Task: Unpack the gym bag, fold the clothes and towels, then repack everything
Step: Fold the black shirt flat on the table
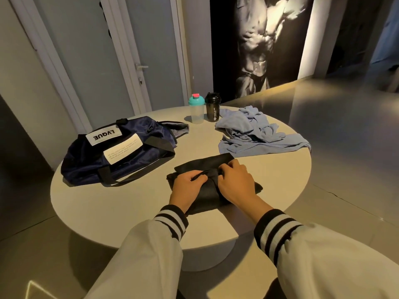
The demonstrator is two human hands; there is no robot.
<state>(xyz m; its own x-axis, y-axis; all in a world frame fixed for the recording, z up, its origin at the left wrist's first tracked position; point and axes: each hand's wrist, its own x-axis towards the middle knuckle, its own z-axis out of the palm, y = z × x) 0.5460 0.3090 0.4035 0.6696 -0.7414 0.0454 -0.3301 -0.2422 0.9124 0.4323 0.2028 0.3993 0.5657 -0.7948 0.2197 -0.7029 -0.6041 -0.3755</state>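
My left grip [187, 184] and right grip [235, 180] pinch folds of the black garment [205, 164] at six o'clock on the surface [129, 209], and an uneven release could let it slump open.

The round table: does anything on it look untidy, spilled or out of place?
Only the light blue cloth stands out: it lies crumpled at the far right, one end reaching the table's edge, not yet folded. The teal-lidded bottle and the black bottle stand upright, and nothing is spilled.
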